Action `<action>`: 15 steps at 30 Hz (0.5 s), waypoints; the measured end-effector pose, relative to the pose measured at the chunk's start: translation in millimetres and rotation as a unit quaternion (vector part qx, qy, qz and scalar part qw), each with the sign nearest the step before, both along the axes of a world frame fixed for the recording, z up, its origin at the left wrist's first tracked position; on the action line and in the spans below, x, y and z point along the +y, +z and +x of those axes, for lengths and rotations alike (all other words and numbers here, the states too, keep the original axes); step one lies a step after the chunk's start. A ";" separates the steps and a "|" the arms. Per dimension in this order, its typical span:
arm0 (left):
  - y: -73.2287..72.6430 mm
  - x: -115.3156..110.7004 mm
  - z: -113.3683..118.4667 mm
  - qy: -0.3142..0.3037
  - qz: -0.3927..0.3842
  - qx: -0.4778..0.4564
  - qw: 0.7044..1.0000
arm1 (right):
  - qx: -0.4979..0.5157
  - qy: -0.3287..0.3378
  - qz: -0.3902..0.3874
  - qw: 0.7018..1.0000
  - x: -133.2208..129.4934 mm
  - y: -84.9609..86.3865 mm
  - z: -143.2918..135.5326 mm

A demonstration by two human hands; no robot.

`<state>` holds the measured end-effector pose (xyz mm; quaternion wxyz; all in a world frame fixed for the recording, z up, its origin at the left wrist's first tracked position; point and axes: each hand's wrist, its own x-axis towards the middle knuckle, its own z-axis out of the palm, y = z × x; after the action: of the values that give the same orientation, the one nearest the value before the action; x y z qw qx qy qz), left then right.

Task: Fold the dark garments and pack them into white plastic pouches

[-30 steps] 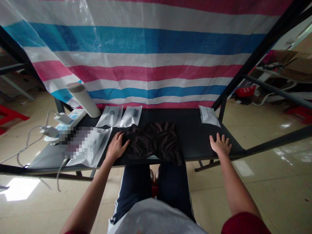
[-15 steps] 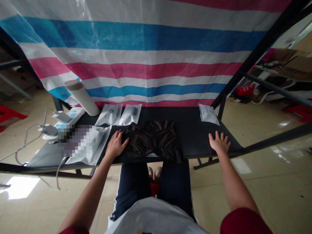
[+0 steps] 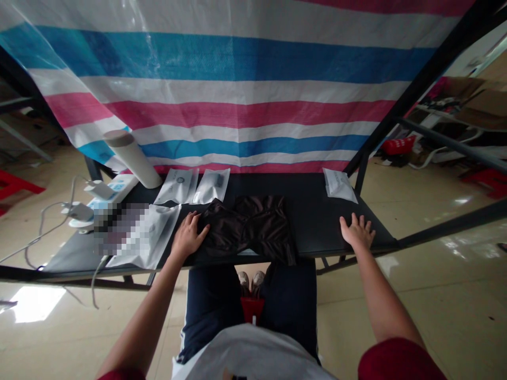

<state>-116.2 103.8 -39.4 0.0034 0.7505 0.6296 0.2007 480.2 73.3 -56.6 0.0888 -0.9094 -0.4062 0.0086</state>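
A dark brown, shiny piece of clothing [image 3: 253, 227] lies spread on the black tabletop [image 3: 312, 211], its lower right corner reaching the front edge. Just left of it, my left hand [image 3: 189, 235] rests palm down on the table, fingers apart, thumb at the garment's edge. My right hand [image 3: 358, 232] lies flat at the table's right end with its fingers spread, holding nothing. Beyond that hand sits a white plastic pouch [image 3: 339, 184]. Two more pouches, a left one [image 3: 177, 186] and a right one [image 3: 212, 186], lie behind the garment. A larger white bag [image 3: 152, 237] is left of my left hand.
At the left stand a pale bottle [image 3: 133, 161] and a power strip [image 3: 121, 187] with plugged-in chargers and cables. A blurred-out item [image 3: 121, 227] overlaps the larger bag. A striped plastic sheet [image 3: 237, 113] hangs behind the table, between dark metal posts [image 3: 380, 126].
Both hands and the garment stay in place. Below the table, my legs have moved slightly apart, showing more of a red thing between them.
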 end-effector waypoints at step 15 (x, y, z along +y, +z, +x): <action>74.8 -4.6 44.0 0.121 -0.105 -0.012 0.987 | -0.003 0.002 -0.002 1.000 -0.4 2.5 -0.7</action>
<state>-72.3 99.2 35.4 0.0656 0.6617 0.7334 0.1415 479.5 72.9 -54.1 0.0857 -0.9090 -0.4079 0.0073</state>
